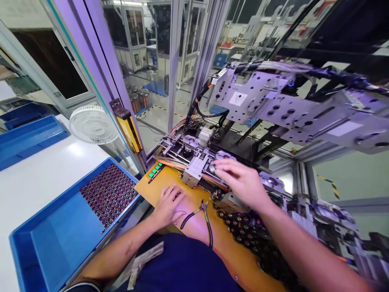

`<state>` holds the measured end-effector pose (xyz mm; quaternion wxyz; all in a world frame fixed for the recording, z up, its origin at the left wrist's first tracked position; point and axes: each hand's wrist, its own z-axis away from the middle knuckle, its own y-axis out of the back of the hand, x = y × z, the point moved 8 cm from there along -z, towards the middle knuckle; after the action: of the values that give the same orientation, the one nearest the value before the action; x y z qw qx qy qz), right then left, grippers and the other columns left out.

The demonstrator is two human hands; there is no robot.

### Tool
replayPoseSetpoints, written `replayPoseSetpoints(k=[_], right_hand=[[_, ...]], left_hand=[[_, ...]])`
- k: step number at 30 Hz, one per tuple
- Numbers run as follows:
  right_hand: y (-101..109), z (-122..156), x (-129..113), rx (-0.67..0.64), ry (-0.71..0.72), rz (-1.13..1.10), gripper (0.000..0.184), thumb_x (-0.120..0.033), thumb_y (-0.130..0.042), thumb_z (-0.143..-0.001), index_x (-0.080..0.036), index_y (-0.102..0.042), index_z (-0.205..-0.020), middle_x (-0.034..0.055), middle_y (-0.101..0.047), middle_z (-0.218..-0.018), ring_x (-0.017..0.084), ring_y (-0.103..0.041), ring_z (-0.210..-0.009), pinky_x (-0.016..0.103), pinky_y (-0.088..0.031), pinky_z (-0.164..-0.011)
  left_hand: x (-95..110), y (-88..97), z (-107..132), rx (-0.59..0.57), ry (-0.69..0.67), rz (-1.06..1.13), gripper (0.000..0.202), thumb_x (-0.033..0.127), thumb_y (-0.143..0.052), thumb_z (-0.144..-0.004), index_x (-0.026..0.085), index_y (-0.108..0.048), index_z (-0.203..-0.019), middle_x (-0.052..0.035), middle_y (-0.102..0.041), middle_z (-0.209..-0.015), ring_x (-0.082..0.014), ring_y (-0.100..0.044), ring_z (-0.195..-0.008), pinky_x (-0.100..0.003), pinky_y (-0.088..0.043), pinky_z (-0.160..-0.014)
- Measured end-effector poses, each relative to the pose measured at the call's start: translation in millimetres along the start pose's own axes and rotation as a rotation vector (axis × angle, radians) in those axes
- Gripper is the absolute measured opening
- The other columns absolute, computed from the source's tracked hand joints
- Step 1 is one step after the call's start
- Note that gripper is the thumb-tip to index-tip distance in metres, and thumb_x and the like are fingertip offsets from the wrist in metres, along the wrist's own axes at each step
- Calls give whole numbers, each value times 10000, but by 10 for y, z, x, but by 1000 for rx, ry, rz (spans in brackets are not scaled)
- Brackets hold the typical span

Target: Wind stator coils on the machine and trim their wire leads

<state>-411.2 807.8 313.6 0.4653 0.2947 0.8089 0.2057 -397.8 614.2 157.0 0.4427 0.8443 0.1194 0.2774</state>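
My left hand rests on the yellow work plate, its fingers curled over several small dark parts that I cannot make out clearly. My right hand reaches forward to the metal fixture of the machine. Its fingertips pinch a small round part at the fixture's right side. Black-handled cutting pliers lie on the plate between my two arms. A row of small dark coil-like parts lies under my right forearm.
A blue tray at the left holds several rows of small dark parts. Green lit buttons sit at the plate's far left corner. A white fan, a yellow light-curtain post and a perforated metal machine arm stand behind.
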Motion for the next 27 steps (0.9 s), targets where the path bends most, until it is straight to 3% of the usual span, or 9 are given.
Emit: replayPoseSetpoints(k=[3, 6, 9, 14, 19, 22, 27], right_hand=[[-139, -577, 352, -13, 60, 147, 170, -278, -622, -867, -157, -734, -826, 99, -727, -995, 201, -688, -906, 373, -573, -862], [-392, -1032, 635, -55, 79, 220, 136, -189, -609, -828, -133, -731, -810, 113, -717, -1004, 209, -676, -922, 380, -558, -866], [-620, -1275, 778, -112, 106, 260, 150, -132, -582, -806, -120, -731, -804, 117, -702, -1019, 199, -664, -895, 373, -546, -863], [-813, -1334, 861, -203, 143, 323, 175, -122, -561, -822, -107, -735, -835, 120, -688, -1034, 191, -649, -890, 348, -535, -862], [-877, -1326, 898, -257, 147, 398, 206, -130, -533, -847, -97, -736, -861, 129, -684, -1028, 212, -637, -934, 355, -524, -890], [-900, -1339, 913, -279, 135, 458, 214, -139, -521, -849, -92, -731, -853, 136, -683, -1034, 227, -626, -950, 361, -515, -899], [-969, -1355, 914, -324, 114, 564, 245, -157, -493, -867, -84, -727, -865, 144, -677, -1028, 227, -610, -936, 333, -503, -840]], left_hand=[[-238, -327, 85, -139, 62, -78, 655, 451, -757, -789, 135, -564, -1329, -257, -541, -1404, -482, -428, -1364, -725, -404, -1015], [-290, -382, 90, -107, 66, -85, 553, 429, -702, -842, 169, -577, -1314, -234, -539, -1412, -452, -435, -1369, -713, -397, -1026], [-293, -358, 84, -47, 57, -86, 417, 390, -664, -876, 150, -619, -1214, -219, -600, -1339, -422, -511, -1306, -672, -440, -1017], [-306, -322, 98, 66, 51, -77, 190, 246, -565, -917, 120, -639, -1038, -194, -670, -1221, -367, -596, -1211, -579, -518, -987], [-289, -306, 85, 141, 23, -61, 203, 140, -513, -899, 111, -629, -1063, -184, -683, -1201, -317, -630, -1166, -495, -557, -974], [-277, -280, 75, 170, 14, -48, 214, 142, -532, -887, 121, -625, -1078, -181, -686, -1186, -305, -633, -1159, -478, -559, -977], [-272, -199, 92, 219, 30, -30, 223, 232, -595, -891, 138, -616, -1092, -191, -680, -1193, -338, -619, -1170, -533, -549, -944]])
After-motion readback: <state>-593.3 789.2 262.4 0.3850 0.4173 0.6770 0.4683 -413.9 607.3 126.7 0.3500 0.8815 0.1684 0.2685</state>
